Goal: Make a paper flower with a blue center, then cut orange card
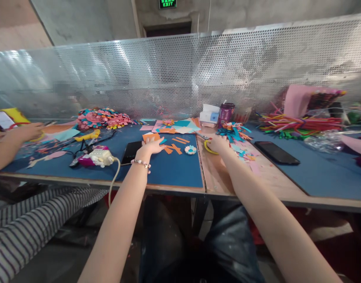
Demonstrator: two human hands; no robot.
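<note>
My left hand (pixel 153 146), wearing a beaded bracelet, reaches over a piece of orange paper (pixel 151 136); its fingers are apart, and what lies beneath the palm is hidden. Just right of it lie orange paper strips (pixel 176 148) and a small blue-and-white paper flower (pixel 190 149). Over the bare wood my right hand (pixel 220 144) is closed on the yellow handles of a pair of scissors (pixel 209 148); the blades point to the far left. Past that hand lies a pile of blue and orange paper flowers (pixel 233 131).
A power strip (pixel 100 156) with its cable sits left, beside a black phone (pixel 131 152). Another phone (pixel 276 152) lies right. A purple cup (pixel 226 113) and tissue pack (pixel 209 114) stand behind. A co-worker's hand (pixel 31 131) works at far left. A perforated metal screen (pixel 156 74) closes the back.
</note>
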